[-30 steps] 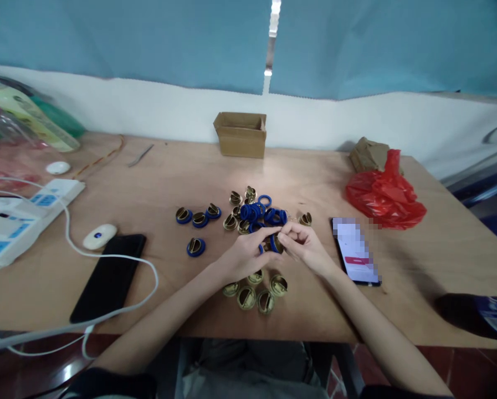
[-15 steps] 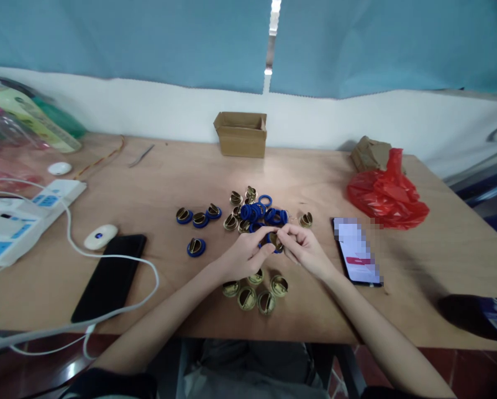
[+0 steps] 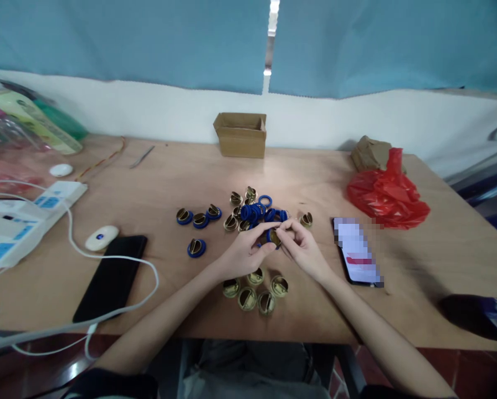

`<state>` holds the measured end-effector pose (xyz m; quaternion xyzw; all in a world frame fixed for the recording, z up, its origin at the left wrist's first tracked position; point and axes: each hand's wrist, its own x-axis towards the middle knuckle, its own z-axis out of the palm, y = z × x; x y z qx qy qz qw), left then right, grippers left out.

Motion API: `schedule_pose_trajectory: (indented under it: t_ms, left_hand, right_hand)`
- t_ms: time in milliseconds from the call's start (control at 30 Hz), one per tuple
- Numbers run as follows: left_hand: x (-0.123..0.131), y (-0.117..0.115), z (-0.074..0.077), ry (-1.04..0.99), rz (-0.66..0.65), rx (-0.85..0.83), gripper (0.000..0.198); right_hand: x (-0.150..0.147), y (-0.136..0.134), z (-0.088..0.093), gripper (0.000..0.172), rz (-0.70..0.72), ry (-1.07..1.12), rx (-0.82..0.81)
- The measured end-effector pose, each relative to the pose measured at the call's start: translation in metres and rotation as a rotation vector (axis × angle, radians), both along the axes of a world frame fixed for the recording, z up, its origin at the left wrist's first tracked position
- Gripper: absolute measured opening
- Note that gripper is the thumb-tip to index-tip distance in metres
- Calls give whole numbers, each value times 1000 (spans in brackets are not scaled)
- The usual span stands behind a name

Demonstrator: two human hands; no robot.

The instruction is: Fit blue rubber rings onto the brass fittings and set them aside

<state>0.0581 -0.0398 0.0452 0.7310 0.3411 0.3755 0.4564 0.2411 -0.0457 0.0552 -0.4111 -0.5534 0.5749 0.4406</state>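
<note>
My left hand (image 3: 248,252) and my right hand (image 3: 301,244) meet at mid-table, both with fingers closed on one round brass fitting with a blue ring (image 3: 275,237) around it. The fingers cover much of this piece. Just behind them lies a heap of blue rings (image 3: 253,211), with several bare brass fittings (image 3: 230,222) along its left side. Nearer to me, below my hands, several brass fittings (image 3: 247,298) rest in a group. To the left are several fittings fitted with blue rings (image 3: 196,247). One more brass fitting (image 3: 306,219) sits alone beyond my right hand.
A small open cardboard box (image 3: 243,141) stands against the wall. On the right are a lit phone (image 3: 358,249), a red plastic bag (image 3: 385,194) and a dark bottle (image 3: 476,316). At left, white cables cross a black phone (image 3: 111,277) beside a power strip (image 3: 27,221).
My right fingers have shifted slightly up and left over the brass fitting, which has turned a little in my grip. The loose pieces on the table lie as before.
</note>
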Motion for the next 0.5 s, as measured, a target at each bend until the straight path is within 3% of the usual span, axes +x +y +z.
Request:
schedule_pose_trajectory:
  t_ms: [167,300,400,500]
  left_hand:
    - [3,6,-14,-216,-10,-34,51]
    - [5,7,-17,-314,-2,-80,51]
    - [5,8,-17,-305,77,-71,46]
    - [3,9,-16,-234,190,59,42]
  right_hand:
    - [1,-1,-3,20,7,-20,41]
    - [3,-7,-2,11,-52,-234,283]
    - [5,-11,1,6,-54,-396,427]
    - [8,-11,3,13,-57,-462,491]
